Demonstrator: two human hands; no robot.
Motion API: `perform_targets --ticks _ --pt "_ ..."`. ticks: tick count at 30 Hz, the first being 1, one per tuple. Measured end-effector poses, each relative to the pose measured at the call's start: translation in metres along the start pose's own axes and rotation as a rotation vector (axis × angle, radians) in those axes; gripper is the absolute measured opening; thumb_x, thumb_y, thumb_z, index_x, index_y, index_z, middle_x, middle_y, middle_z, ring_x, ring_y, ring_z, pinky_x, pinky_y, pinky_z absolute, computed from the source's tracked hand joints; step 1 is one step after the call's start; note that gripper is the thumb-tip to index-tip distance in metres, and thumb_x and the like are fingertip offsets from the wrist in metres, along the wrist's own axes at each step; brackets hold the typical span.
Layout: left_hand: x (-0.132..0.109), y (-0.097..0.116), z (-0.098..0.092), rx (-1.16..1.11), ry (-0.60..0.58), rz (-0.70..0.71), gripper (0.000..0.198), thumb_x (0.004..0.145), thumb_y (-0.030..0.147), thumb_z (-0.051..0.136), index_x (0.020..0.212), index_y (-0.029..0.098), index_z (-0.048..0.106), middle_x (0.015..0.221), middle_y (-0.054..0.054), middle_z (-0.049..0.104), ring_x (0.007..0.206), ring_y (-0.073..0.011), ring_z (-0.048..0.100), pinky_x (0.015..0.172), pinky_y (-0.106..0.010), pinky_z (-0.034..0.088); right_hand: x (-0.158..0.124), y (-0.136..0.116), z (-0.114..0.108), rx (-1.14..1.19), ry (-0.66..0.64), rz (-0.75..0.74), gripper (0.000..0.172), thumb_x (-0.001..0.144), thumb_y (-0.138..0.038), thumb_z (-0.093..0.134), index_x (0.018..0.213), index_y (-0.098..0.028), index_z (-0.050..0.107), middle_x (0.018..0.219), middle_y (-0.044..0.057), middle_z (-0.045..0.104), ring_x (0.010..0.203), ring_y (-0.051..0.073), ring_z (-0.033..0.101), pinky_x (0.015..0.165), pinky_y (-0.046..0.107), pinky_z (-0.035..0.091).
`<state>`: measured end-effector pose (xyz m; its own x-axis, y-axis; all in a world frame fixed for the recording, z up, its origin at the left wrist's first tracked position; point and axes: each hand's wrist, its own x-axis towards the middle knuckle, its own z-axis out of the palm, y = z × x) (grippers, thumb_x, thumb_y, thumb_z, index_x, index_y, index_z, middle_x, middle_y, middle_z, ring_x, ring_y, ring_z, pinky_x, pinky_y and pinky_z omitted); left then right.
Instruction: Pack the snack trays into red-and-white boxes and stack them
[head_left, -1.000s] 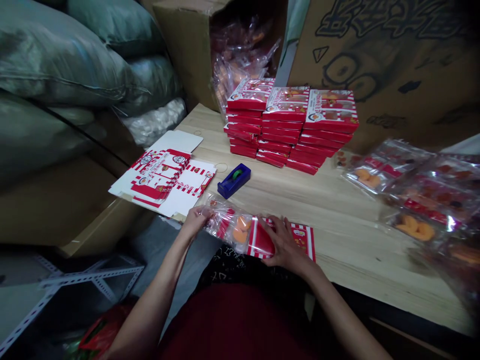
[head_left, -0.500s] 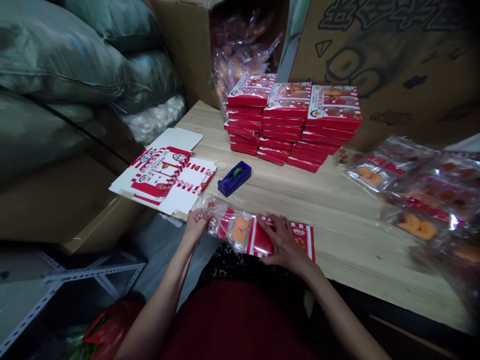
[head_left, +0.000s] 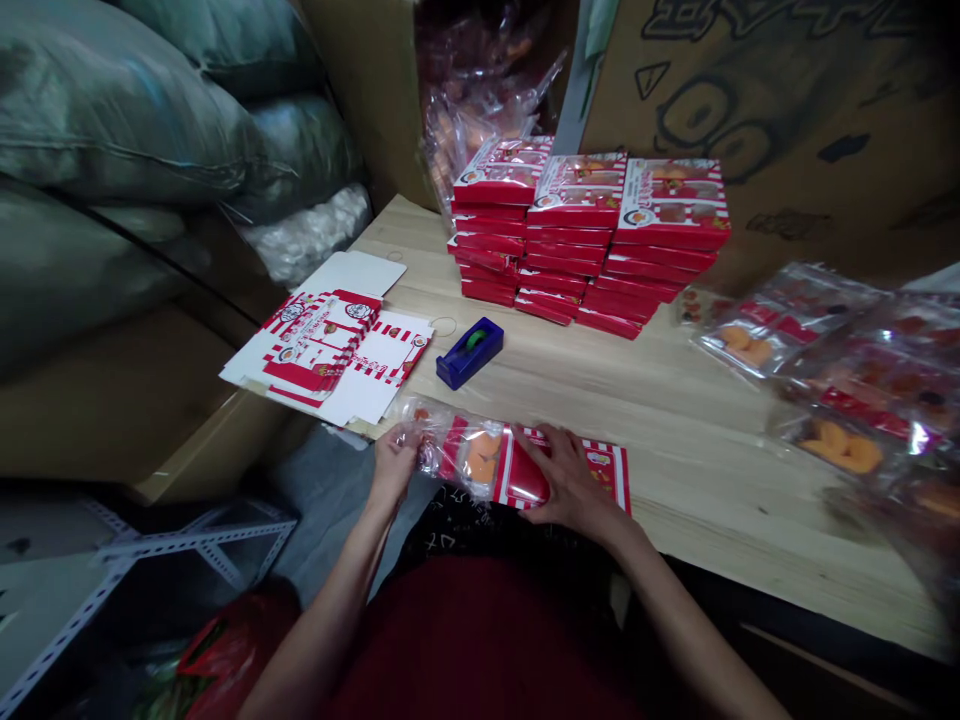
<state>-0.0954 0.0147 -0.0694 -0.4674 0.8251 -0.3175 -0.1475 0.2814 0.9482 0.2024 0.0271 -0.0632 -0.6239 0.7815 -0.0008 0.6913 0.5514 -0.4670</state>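
A clear plastic packet [head_left: 480, 455] with orange pieces lies at the table's front edge, its right part inside a red-and-white striped box [head_left: 616, 475]. My left hand [head_left: 395, 455] pinches the packet's left end, fingers closed on the clear plastic. Over the box rests my right hand [head_left: 570, 475], its fingers spread and pressing on the red part. Just behind the packet stands a blue tape dispenser [head_left: 470, 353] with a green roll.
Stacked red-and-white boxes [head_left: 581, 235] stand at the back. Flat printed cartons [head_left: 322, 340] lie at the left, filled clear packets [head_left: 832, 370] at the right. Large sacks [head_left: 112, 110] and a metal frame [head_left: 195, 540] are beyond the left edge.
The view has shifted slightly. Both hands stay nearly in place on the packet and the box.
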Motion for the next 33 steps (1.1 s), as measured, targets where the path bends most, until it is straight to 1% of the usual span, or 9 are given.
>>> perform_targets --ticks 4,10,16,20,23,26,29,31,33 --pt "-0.012 -0.003 0.004 -0.031 -0.006 -0.008 0.036 0.063 0.044 0.082 0.079 0.013 0.072 0.059 0.002 0.065 0.047 -0.0092 0.048 0.048 -0.020 0.033 0.000 0.003 0.003 -0.017 0.039 0.013 0.123 0.068 -0.036 0.085 0.166 -0.032 0.012 0.159 0.019 0.031 0.148 0.046 0.029 0.122 0.066 0.020" --pt "-0.026 -0.009 0.003 -0.089 -0.031 -0.054 0.036 0.064 0.043 0.083 0.081 0.015 0.071 0.064 0.001 0.069 0.050 -0.0098 0.054 0.051 -0.020 0.040 -0.002 0.009 0.002 -0.034 0.029 -0.016 0.125 0.067 -0.035 0.086 0.166 -0.030 0.010 0.158 0.020 0.033 0.149 0.044 0.031 0.124 0.066 0.015" --pt "-0.023 -0.013 0.006 -0.131 -0.052 -0.112 0.041 0.061 0.045 0.085 0.084 0.014 0.073 0.072 -0.003 0.074 0.058 -0.0134 0.063 0.058 -0.023 0.047 -0.004 0.011 0.001 -0.022 0.029 -0.010 0.123 0.068 -0.036 0.086 0.166 -0.032 0.012 0.158 0.020 0.031 0.150 0.045 0.029 0.124 0.068 0.014" --pt "-0.012 -0.005 0.003 -0.128 -0.097 -0.163 0.040 0.055 0.040 0.089 0.080 0.013 0.075 0.069 -0.005 0.074 0.055 -0.0144 0.062 0.055 -0.024 0.045 -0.006 0.013 0.002 -0.011 0.006 -0.013 0.124 0.068 -0.035 0.086 0.166 -0.032 0.010 0.159 0.020 0.029 0.152 0.043 0.026 0.124 0.067 0.013" --pt "-0.006 -0.001 0.001 -0.134 -0.088 -0.164 0.036 0.055 0.036 0.089 0.079 0.013 0.074 0.068 -0.004 0.074 0.055 -0.0143 0.062 0.057 -0.024 0.046 -0.005 0.013 0.003 -0.009 0.014 -0.026 0.122 0.070 -0.036 0.085 0.166 -0.033 0.010 0.160 0.019 0.027 0.153 0.043 0.023 0.124 0.067 0.013" --pt "-0.012 -0.005 0.006 -0.143 -0.057 -0.133 0.037 0.060 0.040 0.087 0.083 0.015 0.074 0.071 -0.003 0.075 0.058 -0.0142 0.064 0.059 -0.024 0.048 -0.003 0.012 0.003 -0.025 0.069 0.002 0.120 0.069 -0.035 0.086 0.165 -0.032 0.014 0.158 0.020 0.030 0.150 0.044 0.028 0.122 0.066 0.019" --pt "-0.024 -0.010 0.012 -0.146 -0.050 -0.107 0.042 0.064 0.046 0.086 0.090 0.016 0.073 0.081 -0.004 0.078 0.066 -0.0155 0.068 0.064 -0.024 0.051 -0.001 0.011 0.000 -0.035 0.067 0.009 0.121 0.068 -0.035 0.086 0.165 -0.031 0.013 0.155 0.020 0.034 0.147 0.044 0.032 0.121 0.066 0.021" --pt "-0.027 -0.007 0.010 -0.140 -0.061 -0.101 0.046 0.064 0.048 0.087 0.094 0.016 0.072 0.083 -0.005 0.079 0.067 -0.0166 0.069 0.065 -0.025 0.052 0.000 0.012 -0.002 -0.039 0.040 0.007 0.120 0.069 -0.036 0.085 0.166 -0.030 0.014 0.156 0.021 0.034 0.148 0.044 0.031 0.122 0.066 0.019" --pt "-0.024 0.000 0.003 -0.126 -0.077 -0.100 0.052 0.062 0.049 0.089 0.097 0.015 0.072 0.083 -0.006 0.079 0.065 -0.0174 0.070 0.063 -0.026 0.053 -0.001 0.013 -0.004 -0.040 0.018 0.017 0.117 0.070 -0.036 0.085 0.165 -0.028 0.018 0.157 0.021 0.032 0.150 0.043 0.029 0.123 0.065 0.017"
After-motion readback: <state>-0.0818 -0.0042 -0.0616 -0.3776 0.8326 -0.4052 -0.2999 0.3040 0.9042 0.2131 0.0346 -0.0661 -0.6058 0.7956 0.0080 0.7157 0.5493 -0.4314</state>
